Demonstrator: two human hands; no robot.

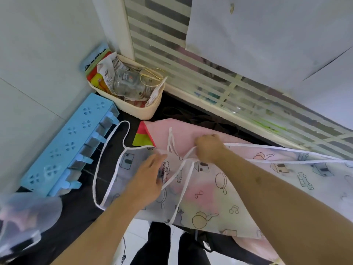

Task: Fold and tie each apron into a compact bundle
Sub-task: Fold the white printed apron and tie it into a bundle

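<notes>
Printed apron spread on the dark table, ties being gathered.

The apron (219,190) lies flat over a pink cloth (183,129), right of the blue rack (65,148) and near the cream basket (133,104). Thin and limp, probably slippery; best taken by its white ties (183,169). Right hand (209,148) pinches a tie; left hand (147,178) presses flat, fingers straight.

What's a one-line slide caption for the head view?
Right hand pinches a white tie while left hand presses the printed apron flat.
</notes>
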